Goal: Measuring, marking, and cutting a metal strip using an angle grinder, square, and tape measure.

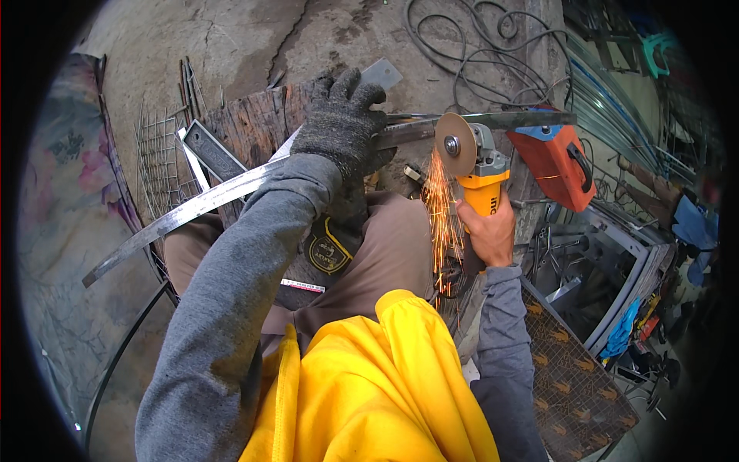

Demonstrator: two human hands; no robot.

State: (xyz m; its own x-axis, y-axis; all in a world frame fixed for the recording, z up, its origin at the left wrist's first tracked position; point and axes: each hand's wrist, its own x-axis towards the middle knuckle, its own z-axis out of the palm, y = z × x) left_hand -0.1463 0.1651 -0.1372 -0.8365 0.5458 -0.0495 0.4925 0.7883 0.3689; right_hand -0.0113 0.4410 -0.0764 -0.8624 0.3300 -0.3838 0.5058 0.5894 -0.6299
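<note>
My left hand point(339, 123), in a dark grey knit glove, presses over a long metal bar point(208, 199), its fingers bent across the bar and partly hidden. The bar runs from the far left over a wooden block point(250, 122) to the right. Bare, my right hand point(490, 231) grips the yellow body of an angle grinder point(483, 189). The grinder's tan disc point(456, 145) stands upright against the bar, and orange sparks point(440, 223) stream down from it. A try square point(212, 154) leans by the block. Between my legs lies a black and yellow tape measure point(329, 250).
An orange-red box with a black handle point(556, 165) stands by the bar's right end. Black cable point(493, 50) coils on the concrete beyond. Wire mesh point(158, 158) lies left. At right are a patterned board point(573, 385) and a metal frame point(627, 277) with scrap.
</note>
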